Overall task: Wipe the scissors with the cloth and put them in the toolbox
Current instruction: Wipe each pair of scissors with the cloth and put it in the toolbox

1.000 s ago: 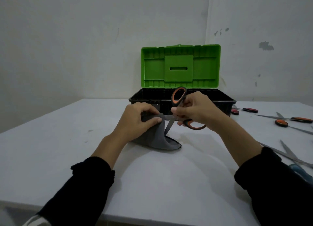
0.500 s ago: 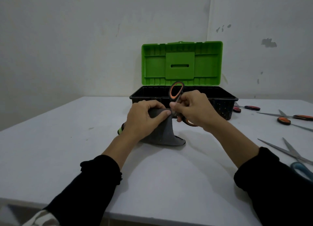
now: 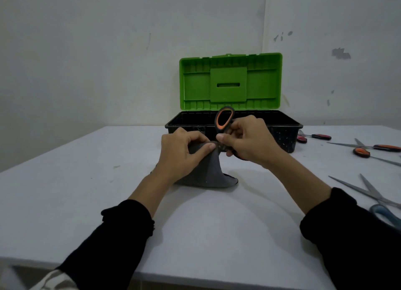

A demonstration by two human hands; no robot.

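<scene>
My right hand (image 3: 247,140) grips a pair of scissors (image 3: 224,121) by the orange-and-black handles, one handle loop sticking up above my fingers. My left hand (image 3: 183,153) pinches a grey cloth (image 3: 208,172) around the blades, which are hidden inside the fold. The cloth's lower edge rests on the white table (image 3: 195,224). Just behind my hands stands the toolbox (image 3: 288,127), a black tub with its green lid (image 3: 230,81) standing upright and open.
Several more scissors lie on the table to the right: a red-handled pair (image 3: 314,136) beside the toolbox, an orange-handled pair (image 3: 373,149), and a blue-handled pair (image 3: 377,200) near my right sleeve. A white wall rises behind the table.
The cloth in my left hand has slid along the blades toward the handles, covering them fully. Both hands have drawn closer together; the scissors stay upright in my right hand.
</scene>
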